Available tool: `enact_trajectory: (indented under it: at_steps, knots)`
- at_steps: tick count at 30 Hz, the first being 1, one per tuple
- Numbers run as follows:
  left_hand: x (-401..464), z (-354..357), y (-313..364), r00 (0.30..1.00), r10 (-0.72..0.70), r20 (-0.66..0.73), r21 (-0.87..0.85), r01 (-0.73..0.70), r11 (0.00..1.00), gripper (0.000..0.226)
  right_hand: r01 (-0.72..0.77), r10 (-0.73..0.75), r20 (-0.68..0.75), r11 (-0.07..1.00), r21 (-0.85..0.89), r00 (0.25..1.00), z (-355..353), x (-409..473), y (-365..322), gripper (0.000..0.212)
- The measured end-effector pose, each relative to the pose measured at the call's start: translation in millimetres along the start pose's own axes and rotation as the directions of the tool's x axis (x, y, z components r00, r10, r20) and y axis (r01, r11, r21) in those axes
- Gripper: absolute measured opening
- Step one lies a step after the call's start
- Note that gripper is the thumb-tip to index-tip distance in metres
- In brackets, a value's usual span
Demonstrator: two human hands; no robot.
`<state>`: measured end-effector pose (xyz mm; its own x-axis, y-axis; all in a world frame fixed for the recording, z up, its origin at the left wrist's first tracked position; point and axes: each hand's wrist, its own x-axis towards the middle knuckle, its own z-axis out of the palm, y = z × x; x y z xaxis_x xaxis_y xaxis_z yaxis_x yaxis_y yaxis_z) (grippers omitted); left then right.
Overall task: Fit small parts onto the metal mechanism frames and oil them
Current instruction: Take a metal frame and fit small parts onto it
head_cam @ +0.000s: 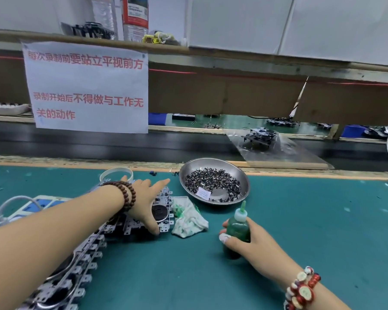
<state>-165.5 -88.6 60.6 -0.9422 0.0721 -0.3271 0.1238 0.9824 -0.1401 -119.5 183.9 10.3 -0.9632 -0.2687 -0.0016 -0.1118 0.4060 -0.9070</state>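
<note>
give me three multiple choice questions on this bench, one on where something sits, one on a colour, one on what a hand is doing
1. Where does the stained rag lie?
A. inside the metal bowl
B. on the mat between the frame stack and the oil bottle
C. on the upper shelf

2. What colour is the liquid in the oil bottle?
A. green
B. red
C. clear

3. What is the right hand doing?
A. resting flat and empty on the mat
B. reaching into the bowl
C. gripping the oil bottle

Answers:
1 B, the rag sits on the green mat just right of the metal frames under the left hand, near side of the metal bowl.
2 A, the bottle body shows green through it.
3 C, its fingers wrap the bottle, nozzle pointing up.
</note>
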Motion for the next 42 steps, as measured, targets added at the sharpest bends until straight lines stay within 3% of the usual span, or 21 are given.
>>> enact_trajectory:
  at_steps: [6, 9, 12, 14, 16, 19, 22, 25, 27, 29, 30, 32, 33, 35, 39, 42]
  knots:
    - [-5.6, 0.3, 7.8, 0.998, 0.017, -0.062, -0.057, -0.021, 0.998, 0.126, -0.006, 0.005, -0.084, 1.0, -0.017, 0.996, -2.3, 1.0, -1.3, 0.019]
    - [-16.2, -8.9, 1.9, 0.994, 0.054, -0.094, -0.221, -0.074, 0.972, 0.127, -0.01, 0.013, -0.091, 0.999, 0.04, 0.996, -5.0, -0.9, -0.8, 0.017]
    - [-31.4, -19.2, -0.7, 0.967, 0.105, -0.233, -0.502, -0.212, 0.839, 0.125, -0.066, 0.086, -0.09, 0.978, 0.198, 0.992, -10.6, -3.7, -2.3, 0.021]
    - [-39.6, -21.4, 5.2, 0.933, 0.135, -0.335, -0.593, -0.32, 0.739, 0.122, -0.1, 0.128, -0.101, 0.964, 0.248, 0.987, -15.6, -6.2, -1.8, 0.023]
    - [-45.1, -18.9, 15.9, 0.925, 0.173, -0.339, -0.626, -0.359, 0.692, 0.125, -0.133, 0.168, -0.116, 0.954, 0.267, 0.979, -19.7, -8.2, 0.8, 0.023]
    - [-42.1, -8.5, 31.1, 0.926, 0.242, -0.289, -0.574, -0.37, 0.731, 0.125, -0.162, 0.212, -0.119, 0.928, 0.334, 0.97, -22.5, -10.7, 3.3, 0.021]
    - [-35.6, -3.6, 33.7, 0.933, 0.212, -0.29, -0.588, -0.348, 0.73, 0.123, -0.165, 0.219, -0.106, 0.914, 0.371, 0.97, -24.8, -13.9, 6.2, 0.022]
    - [-35.9, -10.0, 31.5, 0.948, 0.131, -0.291, -0.783, -0.315, 0.537, 0.129, -0.158, 0.211, -0.093, 0.904, 0.398, 0.973, -27.0, -16.5, 9.1, 0.024]
    - [-35.6, -14.8, 26.1, 0.946, 0.022, -0.322, -0.915, -0.317, 0.25, 0.128, -0.158, 0.217, -0.096, 0.893, 0.421, 0.971, -27.6, -16.7, 9.3, 0.024]
    - [-40.5, -19.4, 16.5, 0.93, -0.046, -0.366, -0.925, -0.368, -0.092, 0.097, -0.153, 0.21, -0.097, 0.897, 0.415, 0.973, -27.1, -16.2, 8.5, 0.024]
    - [-42.1, -22.2, 13.2, 0.928, -0.07, -0.366, -0.914, -0.372, -0.163, 0.087, -0.148, 0.203, -0.098, 0.904, 0.401, 0.974, -26.5, -16.0, 7.6, 0.024]
    - [-42.7, -24.4, 11.3, 0.917, -0.109, -0.383, -0.916, -0.392, -0.083, 0.098, -0.133, 0.184, -0.108, 0.919, 0.37, 0.977, -25.8, -15.8, 6.9, 0.023]
    - [-41.0, -26.0, 15.0, 0.916, -0.118, -0.384, -0.923, -0.384, 0.023, 0.108, -0.121, 0.172, -0.118, 0.928, 0.352, 0.978, -26.1, -15.5, 6.9, 0.023]
    - [-45.2, -23.6, 31.5, 0.918, 0.002, -0.396, -0.881, -0.381, 0.279, 0.123, -0.099, 0.147, -0.138, 0.947, 0.305, 0.979, -27.5, -14.7, 6.7, 0.025]
    - [-50.5, 5.0, 81.7, 0.867, 0.239, -0.438, -0.602, -0.48, 0.638, 0.125, -0.056, 0.127, -0.166, 0.924, 0.378, 0.978, -33.2, -14.9, 9.3, 0.028]
    - [-48.2, 21.9, 116.7, 0.873, 0.267, -0.408, -0.427, -0.441, 0.79, 0.126, -0.012, 0.096, -0.175, 0.904, 0.428, 0.98, -42.6, -22.6, 9.6, 0.028]
